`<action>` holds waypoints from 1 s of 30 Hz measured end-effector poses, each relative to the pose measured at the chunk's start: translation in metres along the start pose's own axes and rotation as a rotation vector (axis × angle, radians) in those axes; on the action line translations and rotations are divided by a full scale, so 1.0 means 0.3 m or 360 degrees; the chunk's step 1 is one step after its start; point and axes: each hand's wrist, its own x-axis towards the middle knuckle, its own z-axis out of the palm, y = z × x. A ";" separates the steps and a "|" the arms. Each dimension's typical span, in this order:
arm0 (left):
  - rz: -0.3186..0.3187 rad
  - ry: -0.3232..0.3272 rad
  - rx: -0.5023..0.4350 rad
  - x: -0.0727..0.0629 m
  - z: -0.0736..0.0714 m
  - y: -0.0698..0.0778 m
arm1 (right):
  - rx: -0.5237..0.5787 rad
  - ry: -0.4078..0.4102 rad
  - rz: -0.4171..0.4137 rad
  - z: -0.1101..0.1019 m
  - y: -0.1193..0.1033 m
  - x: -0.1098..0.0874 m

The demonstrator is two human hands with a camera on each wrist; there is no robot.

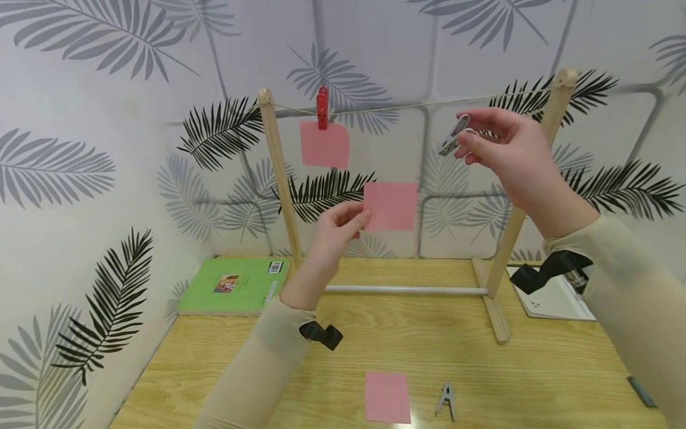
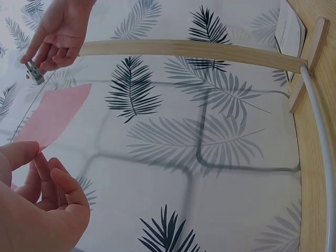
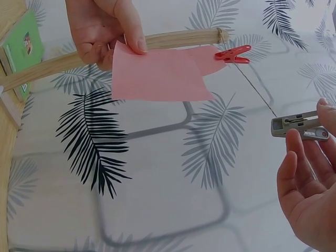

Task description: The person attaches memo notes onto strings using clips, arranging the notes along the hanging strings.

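Bright, even light fills all 3 views, with a small glare toward the near edge of the worktop. Lens distortion visibly bows the white rod in the left wrist view.

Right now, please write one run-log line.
left hand: pinches pink paper | right hand: holds grey clothespin | red clothespin: clips another paper

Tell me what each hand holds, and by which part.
The left hand pinches a pink paper at its left edge, as the head view shows it; the right hand holds a grey clip by its handles.
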 end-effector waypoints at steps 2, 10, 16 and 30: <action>-0.0006 0.0006 -0.0004 0.005 -0.004 0.003 | 0.0020 0.0004 -0.0001 0.007 -0.006 0.009; -0.0018 0.0017 0.0016 0.020 -0.013 0.010 | 0.0116 0.0020 0.0002 0.026 -0.031 0.039; -0.0027 0.0029 0.0017 0.034 -0.014 0.026 | 0.0077 0.0002 -0.0034 0.032 -0.043 0.056; -0.0025 0.0025 0.0044 0.067 -0.013 0.062 | 0.0036 0.0013 0.0000 0.050 -0.088 0.119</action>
